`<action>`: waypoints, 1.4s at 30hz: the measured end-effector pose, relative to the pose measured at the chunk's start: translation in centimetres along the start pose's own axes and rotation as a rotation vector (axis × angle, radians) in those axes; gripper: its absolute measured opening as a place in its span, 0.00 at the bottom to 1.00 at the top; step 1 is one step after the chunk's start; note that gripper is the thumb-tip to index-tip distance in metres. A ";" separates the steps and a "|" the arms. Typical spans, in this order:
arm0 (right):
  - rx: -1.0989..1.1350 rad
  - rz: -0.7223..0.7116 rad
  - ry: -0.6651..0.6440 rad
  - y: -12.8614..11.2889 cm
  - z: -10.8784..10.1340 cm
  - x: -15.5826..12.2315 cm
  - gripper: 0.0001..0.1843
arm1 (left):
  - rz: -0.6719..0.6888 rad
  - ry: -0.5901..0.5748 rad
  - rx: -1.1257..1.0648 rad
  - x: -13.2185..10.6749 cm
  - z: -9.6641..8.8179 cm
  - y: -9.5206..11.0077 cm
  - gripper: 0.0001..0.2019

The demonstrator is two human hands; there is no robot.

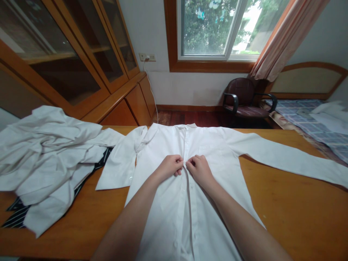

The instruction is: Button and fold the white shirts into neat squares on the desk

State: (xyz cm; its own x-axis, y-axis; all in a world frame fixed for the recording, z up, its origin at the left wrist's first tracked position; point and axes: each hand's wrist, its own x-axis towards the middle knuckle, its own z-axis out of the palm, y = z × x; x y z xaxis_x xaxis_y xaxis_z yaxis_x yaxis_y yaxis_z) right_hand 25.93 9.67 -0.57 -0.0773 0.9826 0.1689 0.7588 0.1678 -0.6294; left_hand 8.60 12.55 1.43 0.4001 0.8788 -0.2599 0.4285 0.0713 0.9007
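A white long-sleeved shirt (160,145) lies front side up on the wooden table, its collar towards the window. My left hand (171,166) pinches the left edge of the front opening at chest height. Facing it, my right hand (199,168) pinches the opposite edge, fingers curled in. Only a small gap separates the two hands. Below them the button strip (187,210) hangs apart, with small buttonholes showing along it. One sleeve (288,156) stretches out to the right; the other sleeve (116,165) is bent down on the left.
A heap of white garments (54,145) with black striped cloth (17,215) under it covers the table's left side. The wooden table (299,210) extends right. Beyond it stand a glass-door cabinet (108,87), an office chair (241,96) and a bed (320,116).
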 end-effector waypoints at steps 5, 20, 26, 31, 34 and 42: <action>0.009 0.003 -0.008 0.1 -0.2 0.0 0.09 | -0.010 0.011 0.018 -0.1 0.0 0.4 0.05; 0.016 -0.012 -0.009 0.1 -0.4 -0.1 0.08 | -0.020 0.023 0.002 0.1 0.1 -0.1 0.06; 0.014 -0.026 -0.008 0.2 -0.3 -0.1 0.08 | -0.015 0.029 -0.022 0.5 0.4 -0.8 0.07; 0.012 -0.046 -0.003 0.3 -0.2 -0.1 0.08 | -0.018 0.050 -0.030 0.1 0.4 0.0 0.05; 0.015 -0.060 0.006 0.4 -0.2 -0.1 0.07 | -0.023 0.054 -0.031 -0.1 0.4 0.5 0.05; 0.055 -0.063 0.033 0.6 -0.1 -0.3 0.07 | -0.041 0.049 -0.039 -0.1 0.3 0.6 0.05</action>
State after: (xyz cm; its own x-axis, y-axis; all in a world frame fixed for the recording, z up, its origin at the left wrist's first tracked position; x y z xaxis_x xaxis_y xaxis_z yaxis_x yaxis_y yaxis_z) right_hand 26.45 9.49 -0.90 -0.1017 0.9671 0.2333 0.7162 0.2340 -0.6575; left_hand 9.03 12.42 1.88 0.3421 0.8968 -0.2804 0.4111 0.1255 0.9029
